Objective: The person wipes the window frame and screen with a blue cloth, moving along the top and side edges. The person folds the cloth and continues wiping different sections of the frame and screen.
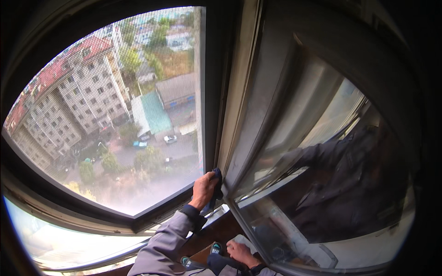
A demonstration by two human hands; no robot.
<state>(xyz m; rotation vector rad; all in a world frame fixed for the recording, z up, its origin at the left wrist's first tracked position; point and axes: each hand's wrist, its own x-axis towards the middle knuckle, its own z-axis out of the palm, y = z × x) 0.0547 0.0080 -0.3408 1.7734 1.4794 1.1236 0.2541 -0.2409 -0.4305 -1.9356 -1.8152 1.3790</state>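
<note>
My left hand (203, 189) grips a dark blue cloth (217, 186) and presses it to the lower corner of the window frame (226, 138), beside the hinge side of an opened glass sash (310, 207). Left of it a mesh insect screen (138, 120) fills the window opening. Low in the view, near my legs, my right hand (240, 252) is curled against a whitish object (244, 240), perhaps a folded cloth; its far side is hidden by the hand. The sash glass mirrors a dark-clothed figure with an outstretched arm.
The opened sash with its grey frame (269, 103) takes up the right side. A brown wooden surface (224, 226) lies below the window, above my shoes (216, 248). Beyond the screen, far below, are a multi-storey building (86, 89), trees and parked vehicles.
</note>
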